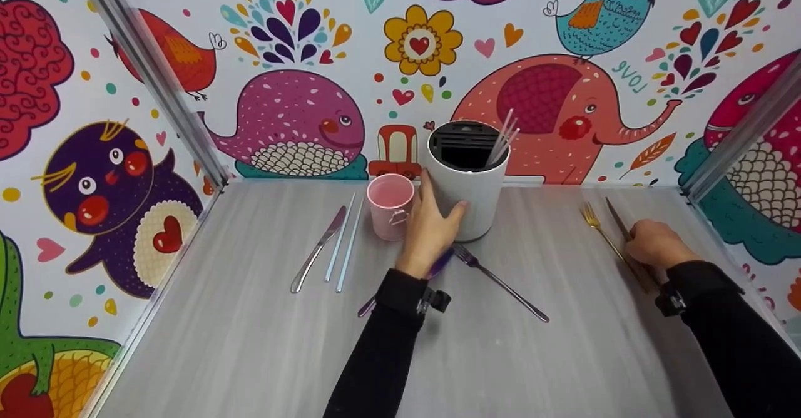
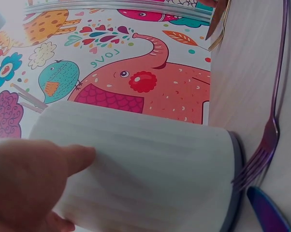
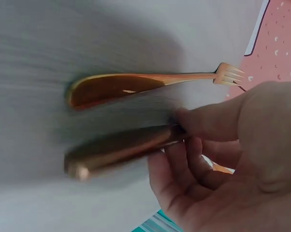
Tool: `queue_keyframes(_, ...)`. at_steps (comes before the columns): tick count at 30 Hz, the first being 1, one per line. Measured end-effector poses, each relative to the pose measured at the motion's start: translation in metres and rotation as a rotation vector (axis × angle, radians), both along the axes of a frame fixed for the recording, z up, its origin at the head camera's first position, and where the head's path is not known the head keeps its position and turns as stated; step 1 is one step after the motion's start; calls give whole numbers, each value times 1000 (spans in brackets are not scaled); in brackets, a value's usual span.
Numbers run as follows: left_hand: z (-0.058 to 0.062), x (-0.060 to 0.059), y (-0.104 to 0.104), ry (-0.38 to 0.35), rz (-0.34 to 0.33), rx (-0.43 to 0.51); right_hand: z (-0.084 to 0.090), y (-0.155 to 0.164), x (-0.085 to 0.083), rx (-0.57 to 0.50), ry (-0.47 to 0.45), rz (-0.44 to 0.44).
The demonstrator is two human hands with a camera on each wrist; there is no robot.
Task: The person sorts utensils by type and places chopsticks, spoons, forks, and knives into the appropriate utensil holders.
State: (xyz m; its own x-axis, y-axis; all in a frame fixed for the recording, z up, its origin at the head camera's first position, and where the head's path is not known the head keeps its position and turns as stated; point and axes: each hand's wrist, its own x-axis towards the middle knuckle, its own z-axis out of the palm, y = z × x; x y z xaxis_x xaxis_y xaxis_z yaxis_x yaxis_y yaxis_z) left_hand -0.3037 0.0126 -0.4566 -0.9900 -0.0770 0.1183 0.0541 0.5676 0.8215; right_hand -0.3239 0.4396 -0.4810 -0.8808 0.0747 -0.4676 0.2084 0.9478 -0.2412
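On the grey table (image 1: 250,343), going left to right, a silver knife (image 1: 318,248) and two silver chopsticks (image 1: 345,243) lie at the far left, their long axes running from about 7 o'clock near the viewer to 1 o'clock toward the back wall. Just right of them stands a pink mug (image 1: 390,205), upright, next to the white cutlery holder (image 1: 468,183), which stands upright at 12 o'clock with pale sticks leaning in its open top.

The left hand (image 1: 432,224) rests against the holder's left side, fingers fairly straight and the thumb pressed on the wall; the left wrist view shows the thumb (image 2: 75,157) flat on the ribbed white surface. A purple utensil (image 1: 438,266) lies under this wrist, and a silver fork (image 1: 497,275) just right of it has its tines near the holder's base, its handle running away toward 4 o'clock.

Well to the right, a gold fork (image 1: 601,230) points its tines to 11 o'clock. Beside it the right hand (image 1: 654,243) pinches the handle of a gold knife (image 1: 619,221), whose blade likewise points toward 11 o'clock, beyond the fingers.
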Motion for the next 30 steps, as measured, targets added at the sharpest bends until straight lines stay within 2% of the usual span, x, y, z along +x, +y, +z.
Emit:
queue_keyframes(4, -1, -1, 0, 4, 2, 5, -3, -1, -1, -38, 51, -6)
queue_keyframes(8, -1, -1, 0, 11, 0, 8, -4, -5, -2, -58, 183, -16)
queue_keyframes(12, -1, -1, 0, 18, 2, 1, -2, -13, -3, -100, 315, -69)
queue_keyframes(24, 1, -2, 0, 9, -4, 5, 11, -36, 1, -249, 867, -206)
queue_keyframes(28, 5, -1, -1, -17, -12, 12, 19, -56, 6, -283, 1058, -236)
queue_keyframes(30, 8, 1, -3, -21, -13, 17, 25, -71, 9, -346, 1104, -229)
